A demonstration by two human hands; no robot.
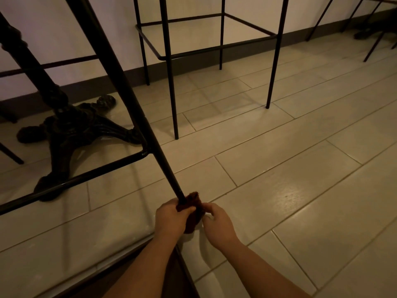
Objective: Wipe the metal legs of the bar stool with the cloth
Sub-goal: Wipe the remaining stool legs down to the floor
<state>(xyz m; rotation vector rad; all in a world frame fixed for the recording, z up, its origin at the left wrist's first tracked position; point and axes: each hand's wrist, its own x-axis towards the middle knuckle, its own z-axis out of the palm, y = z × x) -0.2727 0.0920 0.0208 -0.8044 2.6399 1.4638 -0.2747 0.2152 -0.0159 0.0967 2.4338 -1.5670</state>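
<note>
A thin black metal stool leg (pixel 137 112) slants from the top left down to the floor near the middle of the view. A dark reddish-brown cloth (pixel 193 209) is wrapped around the foot of that leg. My left hand (pixel 169 220) grips the cloth against the leg from the left. My right hand (pixel 217 224) pinches the cloth's right side, fingers curled on it. A horizontal footrest bar (pixel 71 181) joins the leg higher up on the left.
An ornate black cast-iron table base (pixel 71 127) stands on the left behind the footrest. A second black wire-frame stool (pixel 171 82) stands near the wall. More stool legs (pixel 373 46) show at the top right. Pale floor tiles (pixel 300 168) stretch to the right.
</note>
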